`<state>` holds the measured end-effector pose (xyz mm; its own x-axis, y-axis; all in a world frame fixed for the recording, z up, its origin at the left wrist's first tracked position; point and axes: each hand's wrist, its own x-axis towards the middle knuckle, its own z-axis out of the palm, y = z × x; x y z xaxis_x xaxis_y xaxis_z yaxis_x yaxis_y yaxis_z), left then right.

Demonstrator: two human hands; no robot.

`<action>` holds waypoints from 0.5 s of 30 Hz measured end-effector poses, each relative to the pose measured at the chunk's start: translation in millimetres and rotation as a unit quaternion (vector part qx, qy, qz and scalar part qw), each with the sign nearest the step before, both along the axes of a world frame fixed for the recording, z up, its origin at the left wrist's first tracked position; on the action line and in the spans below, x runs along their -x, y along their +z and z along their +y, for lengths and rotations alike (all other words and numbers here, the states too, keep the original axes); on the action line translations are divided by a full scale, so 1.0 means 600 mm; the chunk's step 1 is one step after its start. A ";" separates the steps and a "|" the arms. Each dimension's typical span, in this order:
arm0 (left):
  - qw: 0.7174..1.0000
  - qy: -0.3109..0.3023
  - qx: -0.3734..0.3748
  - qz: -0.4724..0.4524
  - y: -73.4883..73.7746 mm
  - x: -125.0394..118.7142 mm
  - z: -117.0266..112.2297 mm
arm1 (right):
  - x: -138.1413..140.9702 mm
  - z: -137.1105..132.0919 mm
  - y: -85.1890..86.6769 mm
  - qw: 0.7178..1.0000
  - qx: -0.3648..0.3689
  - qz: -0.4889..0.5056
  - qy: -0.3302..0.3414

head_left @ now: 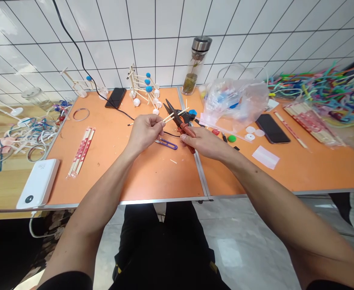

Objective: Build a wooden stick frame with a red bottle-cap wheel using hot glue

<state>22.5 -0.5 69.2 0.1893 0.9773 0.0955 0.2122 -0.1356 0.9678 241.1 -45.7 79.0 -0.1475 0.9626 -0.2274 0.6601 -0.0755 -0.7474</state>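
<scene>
L hand is curled shut & pinches a thin wood stick by one end. The stick points up & to the right. R hand is wrapped tight round the red handles of the cutters. The dark blades stand open in a V, & the stick lies across them, btwn the 2 blades. Can't tell if a blade touches the stick. Both hands hang just above the orange table, near the seam where 2 table tops meet.

Small purple snips lie on the table right under the hands. Behind the hands stands a stick model w/ blue & white blobs on it. Left of the model lies a black phone. At the front left corner sits a white power bank, & near it some wrapped chopsticks.

On the right side, a clear plastic bag sits behind the R hand. A tall bottle w/ a silver lid stands by the tile wall. A 2nd phone lies right of the bag, w/ a green cap & white caps close by. A white paper slip lies in front of that phone. Far right is a big heap of colour pipe cleaners.
</scene>
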 end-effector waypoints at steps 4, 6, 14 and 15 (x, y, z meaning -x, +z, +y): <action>1.000 0.003 -0.007 0.011 -0.004 -0.001 0.001 | 0.000 0.000 0.000 1.000 0.014 0.021 -0.002; 1.000 0.002 -0.006 0.015 -0.003 -0.001 0.001 | -0.002 0.002 -0.005 1.000 0.011 0.028 -0.003; 1.000 -0.001 -0.006 0.017 -0.004 -0.002 0.004 | 0.000 0.006 -0.025 0.993 0.026 0.118 -0.014; 1.000 -0.001 -0.003 0.014 -0.005 -0.002 0.004 | 0.002 0.005 -0.025 0.990 0.034 0.136 -0.017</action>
<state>23.8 2.0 66.4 0.1940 0.9763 0.0958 0.2397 -0.1419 0.9604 239.9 -42.5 63.8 -0.1792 0.9520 -0.2482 0.4319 -0.1506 -0.8893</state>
